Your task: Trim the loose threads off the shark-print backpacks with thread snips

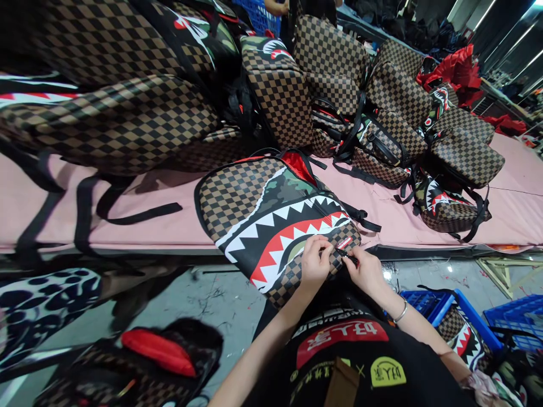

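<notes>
A brown checkered backpack (237,192) with a shark-mouth and camouflage print lies at the near edge of the pink table, its red lining showing at the far side. My left hand (316,261) is closed in a pinch at the bag's near right part, beside a small red and white label (344,243). Just right of it, my right hand (365,271) is closed around a small dark tool, perhaps snips, whose tip points at the bag near my left fingertips. What my left fingers pinch is too small to make out.
More checkered backpacks (275,96) are heaped along the far side of the pink table (513,192). Below its edge stand a blue crate (483,325) holding bags at right and another bag (106,373) with red lining at lower left. A person stands beyond the table.
</notes>
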A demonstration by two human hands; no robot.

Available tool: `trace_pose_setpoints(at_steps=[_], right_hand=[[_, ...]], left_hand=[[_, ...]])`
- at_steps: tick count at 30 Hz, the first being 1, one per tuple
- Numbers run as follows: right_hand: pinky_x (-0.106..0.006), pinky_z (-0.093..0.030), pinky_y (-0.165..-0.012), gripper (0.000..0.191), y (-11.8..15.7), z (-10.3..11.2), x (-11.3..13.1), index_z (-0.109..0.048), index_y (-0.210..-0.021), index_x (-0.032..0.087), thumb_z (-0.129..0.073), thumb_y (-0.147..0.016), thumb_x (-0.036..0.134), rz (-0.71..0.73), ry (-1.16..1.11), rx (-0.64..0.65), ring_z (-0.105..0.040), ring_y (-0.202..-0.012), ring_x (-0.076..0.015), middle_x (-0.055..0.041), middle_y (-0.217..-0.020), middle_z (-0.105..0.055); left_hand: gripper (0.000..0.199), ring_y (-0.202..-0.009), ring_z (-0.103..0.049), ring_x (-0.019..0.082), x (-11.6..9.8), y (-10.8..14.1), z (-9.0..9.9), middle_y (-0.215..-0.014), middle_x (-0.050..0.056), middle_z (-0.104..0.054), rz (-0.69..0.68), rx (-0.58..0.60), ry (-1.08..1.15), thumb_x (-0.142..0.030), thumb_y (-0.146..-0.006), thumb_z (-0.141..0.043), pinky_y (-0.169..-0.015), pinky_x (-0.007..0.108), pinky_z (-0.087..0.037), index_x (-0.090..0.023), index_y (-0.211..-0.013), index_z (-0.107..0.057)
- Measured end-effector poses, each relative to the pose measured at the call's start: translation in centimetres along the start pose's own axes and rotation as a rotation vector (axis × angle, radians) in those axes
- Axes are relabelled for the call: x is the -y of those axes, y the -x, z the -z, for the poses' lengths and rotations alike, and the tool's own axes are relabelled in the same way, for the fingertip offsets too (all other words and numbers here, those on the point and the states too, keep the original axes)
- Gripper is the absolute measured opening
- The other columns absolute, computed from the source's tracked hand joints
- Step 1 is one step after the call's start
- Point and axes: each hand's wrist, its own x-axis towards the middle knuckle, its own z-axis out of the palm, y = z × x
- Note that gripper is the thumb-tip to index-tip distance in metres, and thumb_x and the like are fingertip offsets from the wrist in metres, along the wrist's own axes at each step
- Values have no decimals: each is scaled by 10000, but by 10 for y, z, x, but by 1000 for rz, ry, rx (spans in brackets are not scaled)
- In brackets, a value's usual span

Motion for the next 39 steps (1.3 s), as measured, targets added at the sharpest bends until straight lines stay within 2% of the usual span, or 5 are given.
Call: trace_pose_setpoints(at_steps=[7,14,20,29,39], right_hand=[[-299,-490,-612,280,-41,21,-57,-603,-820,179,-636,-709,433,-87,-592,159,-615,-675,-181,-36,-757,-655],[-248,-455,-520,357,-82,46,-80,-549,-784,157,-694,-639,449,-90,-699,447,-574,-570,-129,11,-637,-600],[-182,-378,-487,312,-112,56,-84,-560,-670,133,-720,-617,395,4,-637,604,-494,-541,-72,30,-626,-565],[-167,-366,-482,307,-138,53,-74,-571,-647,119,-744,-577,363,56,-596,792,-482,-520,-59,39,-579,-562],[-174,-389,-485,317,-151,51,-74,-557,-654,126,-744,-581,371,94,-579,883,-505,-537,-69,22,-612,-588]], left_hand=[[148,-850,-578,177,-4,0,9,-835,40,-599,97,-38,83,-220,-829,-467,-787,345,-478,-195,-693,-521],[215,-1098,-522,200,-42,5,21,-1162,75,-581,-182,570,214,-178,-814,-469,-943,350,-420,-220,-980,-599],[190,-637,-633,143,-30,4,15,-708,-4,-686,165,431,179,-219,-820,-436,-602,254,-505,-219,-860,-622],[212,-537,-510,123,-40,-1,28,-566,-18,-551,269,222,149,-282,-785,-452,-505,230,-402,-193,-606,-521],[199,-452,-466,96,-30,56,69,-528,-50,-500,553,190,426,-371,-723,-558,-476,218,-374,-201,-692,-460]])
